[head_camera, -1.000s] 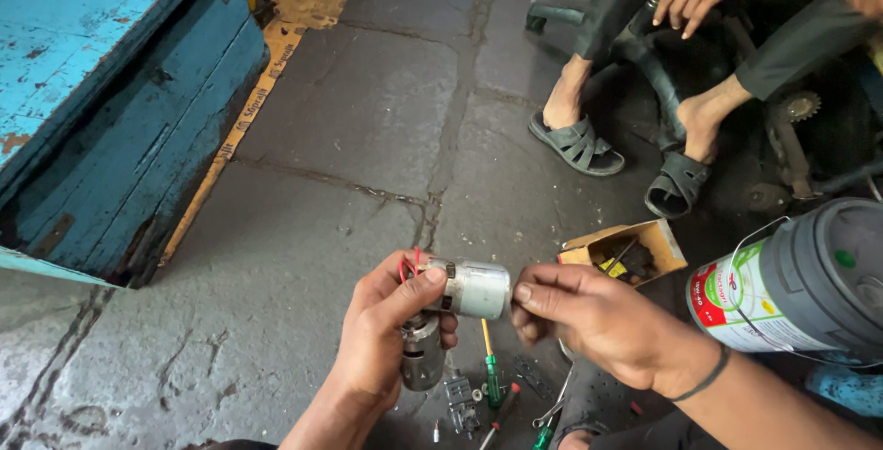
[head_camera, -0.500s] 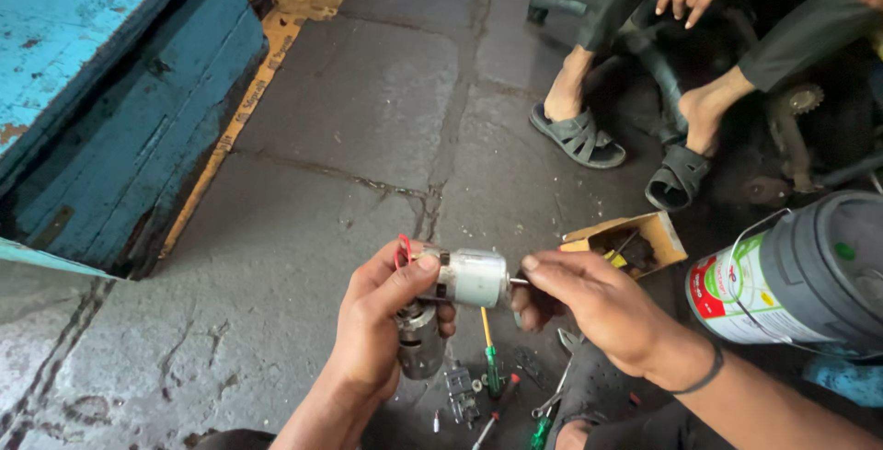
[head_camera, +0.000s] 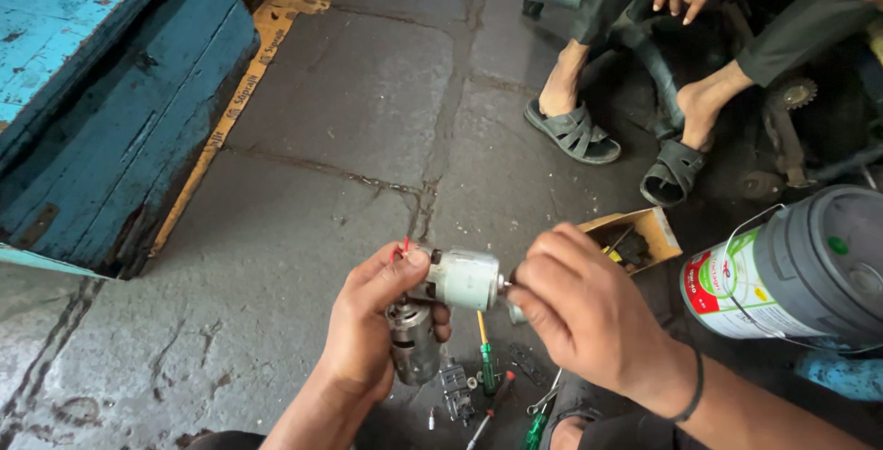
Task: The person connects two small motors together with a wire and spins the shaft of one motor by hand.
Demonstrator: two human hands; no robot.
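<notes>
I hold a small silver motor (head_camera: 464, 278) level above the stone floor (head_camera: 349, 119), my left hand (head_camera: 377, 326) closed round its wired end and also gripping a darker motor (head_camera: 411, 340) beneath. My right hand (head_camera: 589, 317) pinches the shaft end with closed fingertips. Screwdrivers (head_camera: 486, 367) lie below, a grey bucket (head_camera: 800, 271) to my right.

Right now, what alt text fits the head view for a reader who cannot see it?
Two bare hands hold a small silver electric motor over a stone floor: left hand grips its body, right hand pinches its shaft end. Screwdrivers lie below; a grey bucket stands right.
</notes>
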